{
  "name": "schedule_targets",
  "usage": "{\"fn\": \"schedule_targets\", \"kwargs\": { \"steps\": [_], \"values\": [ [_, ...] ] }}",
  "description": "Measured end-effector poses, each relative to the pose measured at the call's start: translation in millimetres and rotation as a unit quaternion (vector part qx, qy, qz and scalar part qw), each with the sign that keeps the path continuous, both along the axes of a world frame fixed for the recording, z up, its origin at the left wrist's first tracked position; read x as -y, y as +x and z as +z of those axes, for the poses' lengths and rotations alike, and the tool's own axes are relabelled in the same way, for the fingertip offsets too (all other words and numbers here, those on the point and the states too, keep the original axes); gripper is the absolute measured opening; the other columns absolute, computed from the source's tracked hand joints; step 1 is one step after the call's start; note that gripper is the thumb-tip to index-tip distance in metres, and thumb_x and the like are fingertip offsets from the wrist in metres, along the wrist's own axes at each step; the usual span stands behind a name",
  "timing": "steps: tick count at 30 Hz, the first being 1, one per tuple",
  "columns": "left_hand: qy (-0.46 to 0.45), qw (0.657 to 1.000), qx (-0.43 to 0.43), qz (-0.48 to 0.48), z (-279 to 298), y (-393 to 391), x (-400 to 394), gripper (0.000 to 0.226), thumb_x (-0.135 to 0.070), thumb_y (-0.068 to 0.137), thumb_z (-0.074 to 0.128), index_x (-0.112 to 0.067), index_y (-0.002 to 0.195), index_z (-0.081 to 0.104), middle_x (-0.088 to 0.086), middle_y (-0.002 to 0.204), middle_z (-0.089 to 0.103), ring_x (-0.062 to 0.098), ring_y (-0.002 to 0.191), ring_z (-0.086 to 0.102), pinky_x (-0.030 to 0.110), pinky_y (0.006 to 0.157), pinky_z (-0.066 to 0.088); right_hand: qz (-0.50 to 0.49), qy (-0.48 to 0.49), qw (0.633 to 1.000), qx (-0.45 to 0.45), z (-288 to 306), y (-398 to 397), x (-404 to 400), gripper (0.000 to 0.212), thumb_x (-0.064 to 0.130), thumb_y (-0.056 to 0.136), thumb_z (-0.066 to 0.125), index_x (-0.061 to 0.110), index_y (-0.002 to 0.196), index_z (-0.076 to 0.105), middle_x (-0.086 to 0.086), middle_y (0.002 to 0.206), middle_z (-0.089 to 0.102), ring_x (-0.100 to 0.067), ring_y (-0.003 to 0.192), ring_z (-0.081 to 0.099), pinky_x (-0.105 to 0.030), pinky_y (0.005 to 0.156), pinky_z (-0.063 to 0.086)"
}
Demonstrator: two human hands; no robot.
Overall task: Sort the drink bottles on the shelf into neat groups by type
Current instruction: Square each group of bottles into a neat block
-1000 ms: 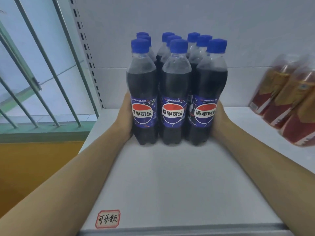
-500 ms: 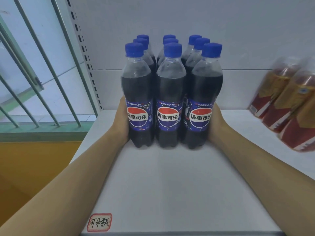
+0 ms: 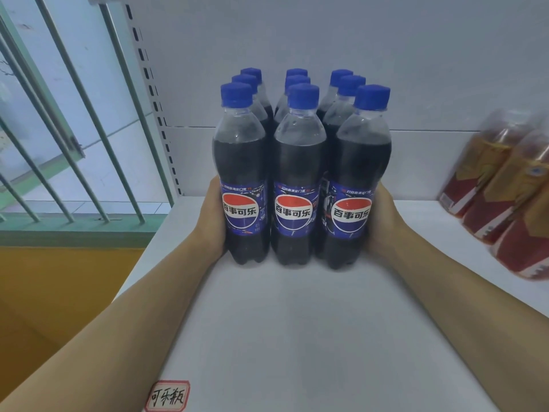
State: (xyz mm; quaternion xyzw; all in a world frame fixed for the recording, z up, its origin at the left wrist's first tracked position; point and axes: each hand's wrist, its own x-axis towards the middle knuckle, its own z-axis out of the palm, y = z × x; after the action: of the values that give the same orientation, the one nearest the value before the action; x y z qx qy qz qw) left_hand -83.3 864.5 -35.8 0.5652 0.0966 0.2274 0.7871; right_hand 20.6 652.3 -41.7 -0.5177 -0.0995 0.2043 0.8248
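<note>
Several dark cola bottles [image 3: 299, 162] with blue caps and blue labels stand upright in a tight block of three rows on the white shelf [image 3: 297, 322]. My left hand [image 3: 211, 221] presses flat against the block's left side. On the right side my right hand [image 3: 381, 221] presses against the block. Most of each hand's fingers are hidden behind the bottles.
Bottles with red and gold labels [image 3: 505, 200] stand at the right end of the shelf. A small red-bordered paper label [image 3: 167, 395] is stuck near the front edge. The shelf's white back panel is close behind the cola block. Left of the shelf are window bars [image 3: 74, 114].
The block of cola bottles, held between both hands, has shifted slightly left on the shelf and its rows now line up straighter.
</note>
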Motion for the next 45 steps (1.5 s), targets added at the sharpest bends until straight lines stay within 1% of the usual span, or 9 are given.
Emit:
{"fn": "schedule_targets", "kwargs": {
  "steps": [5, 11, 21, 27, 36, 38, 40, 42, 45],
  "values": [
    [-0.015, 1.0, -0.025, -0.002, -0.3, 0.8, -2.7, 0.073, -0.046, 0.107, 0.031, -0.035, 0.051, 0.077, -0.01, 0.063, 0.074, 0.003, 0.055, 0.071, 0.018, 0.048, 0.054, -0.007, 0.002, 1.0, 0.007, 0.8, -0.2, -0.1, 0.062, 0.054, 0.099, 0.04, 0.025, 0.064, 0.082, 0.001, 0.076, 0.078, -0.012, 0.065, 0.075, -0.025, 0.056, 0.058],
    [0.014, 0.999, -0.05, 0.004, -4.8, 2.0, -8.1, 0.046, -0.044, 0.107, 0.034, -0.02, 0.085, 0.066, -0.007, 0.069, 0.076, 0.006, 0.059, 0.073, 0.02, 0.051, 0.056, -0.041, 0.042, 0.998, -0.019, -3.3, -2.2, -9.0, 0.068, 0.057, 0.101, 0.037, 0.024, 0.061, 0.081, 0.001, 0.072, 0.077, -0.013, 0.061, 0.074, -0.024, 0.053, 0.057],
    [0.016, 1.0, -0.023, -0.015, -9.0, 6.2, -7.2, 0.074, -0.042, 0.108, 0.03, -0.037, 0.05, 0.075, -0.012, 0.063, 0.074, 0.001, 0.056, 0.071, 0.017, 0.049, 0.054, -0.055, 0.019, 0.998, 0.001, -2.8, 3.8, -6.2, 0.075, 0.051, 0.106, 0.033, 0.027, 0.051, 0.077, 0.004, 0.062, 0.074, -0.009, 0.053, 0.071, -0.021, 0.047, 0.054],
    [0.021, 0.999, -0.035, 0.011, -14.8, 9.9, -10.5, 0.052, -0.041, 0.109, 0.031, -0.022, 0.08, 0.069, -0.01, 0.064, 0.074, 0.002, 0.056, 0.071, 0.017, 0.048, 0.053, -0.032, -0.001, 0.999, 0.014, -4.7, 7.4, -2.3, 0.071, 0.055, 0.104, 0.034, 0.027, 0.058, 0.08, 0.003, 0.07, 0.077, -0.01, 0.06, 0.074, -0.022, 0.052, 0.056],
    [0.023, 0.999, -0.038, 0.015, -14.1, 8.2, -9.6, 0.04, -0.044, 0.108, 0.032, -0.023, 0.094, 0.062, -0.013, 0.07, 0.076, 0.003, 0.062, 0.073, 0.018, 0.052, 0.055, -0.042, -0.006, 0.999, 0.014, -2.5, -0.9, -6.1, 0.066, 0.056, 0.103, 0.038, 0.023, 0.066, 0.082, 0.0, 0.077, 0.078, -0.014, 0.066, 0.075, -0.025, 0.057, 0.058],
    [0.027, 0.999, -0.042, 0.012, -11.5, 5.1, -6.9, 0.04, -0.046, 0.107, 0.033, -0.024, 0.095, 0.063, -0.012, 0.072, 0.077, 0.003, 0.064, 0.073, 0.018, 0.053, 0.056, -0.031, -0.009, 0.999, 0.021, -0.4, -7.2, -3.4, 0.068, 0.06, 0.103, 0.032, 0.025, 0.077, 0.084, 0.0, 0.086, 0.079, -0.015, 0.076, 0.076, -0.028, 0.063, 0.06],
    [0.022, 0.999, -0.041, 0.006, -6.8, -0.5, -4.5, 0.043, -0.05, 0.106, 0.034, -0.024, 0.097, 0.067, -0.009, 0.081, 0.079, 0.006, 0.071, 0.075, 0.022, 0.058, 0.058, -0.06, -0.038, 0.996, 0.05, 4.6, -10.5, 1.9, 0.063, 0.063, 0.103, 0.026, 0.026, 0.113, 0.077, 0.001, 0.115, 0.076, -0.018, 0.108, 0.071, -0.038, 0.091, 0.058],
    [0.005, 0.999, -0.036, -0.01, -1.3, -5.8, -6.2, 0.051, -0.057, 0.104, 0.031, -0.025, 0.109, 0.071, -0.004, 0.102, 0.08, 0.014, 0.091, 0.077, 0.029, 0.072, 0.06, -0.075, -0.052, 0.992, 0.085, 11.0, -6.2, 9.4, 0.062, 0.062, 0.104, 0.021, 0.028, 0.145, 0.052, 0.004, 0.147, 0.056, -0.02, 0.138, 0.049, -0.05, 0.117, 0.035],
    [-0.017, 0.999, -0.033, -0.023, 2.1, -13.8, -4.8, 0.06, -0.062, 0.103, 0.027, -0.025, 0.124, 0.069, 0.001, 0.119, 0.076, 0.02, 0.108, 0.073, 0.032, 0.08, 0.06, -0.071, -0.078, 0.987, 0.119, 11.6, -3.1, 16.2, 0.062, 0.063, 0.104, 0.019, 0.032, 0.154, 0.038, 0.01, 0.157, 0.043, -0.016, 0.146, 0.038, -0.054, 0.122, 0.022]
  ]
}}
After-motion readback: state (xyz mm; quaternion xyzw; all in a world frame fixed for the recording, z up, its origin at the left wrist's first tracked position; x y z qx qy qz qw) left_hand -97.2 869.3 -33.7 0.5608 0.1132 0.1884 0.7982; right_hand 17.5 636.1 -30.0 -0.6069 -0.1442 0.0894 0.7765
